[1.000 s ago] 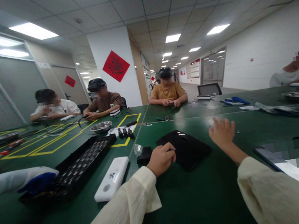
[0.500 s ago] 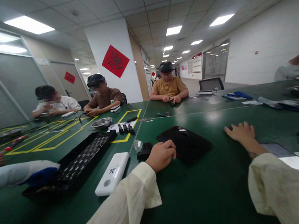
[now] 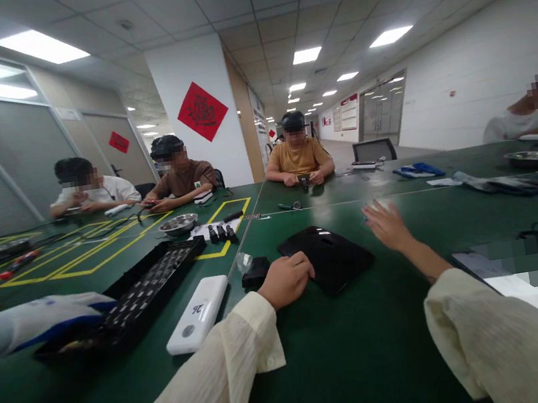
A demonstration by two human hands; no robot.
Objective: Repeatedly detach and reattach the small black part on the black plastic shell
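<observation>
A glossy black panel (image 3: 330,256), slightly curved with pointed corners, rests on the green table in front of me. My left hand (image 3: 288,279) is closed at its left edge, fingers bent over the rim; the fingertips are partly hidden. To the right of the panel, my right hand (image 3: 387,227) is open with fingers spread, above the table and apart from the panel, holding nothing. A small black block (image 3: 256,273) sits just left of my left hand, with a crumpled clear plastic piece (image 3: 244,262) beside it.
A white power bank (image 3: 197,314) marked 26 lies left of my sleeve. Beyond it, a gloved co-worker's hand (image 3: 58,317) reaches into a long black tray (image 3: 174,244). A blurred-out tablet-like device (image 3: 493,282) lies at right. Metal bowls (image 3: 179,224) and seated people (image 3: 299,156) are farther off.
My right hand has moved left and forward toward the panel, its fingers now spread upward. My left hand stays at the panel's edge. The whole view has shifted slightly.
</observation>
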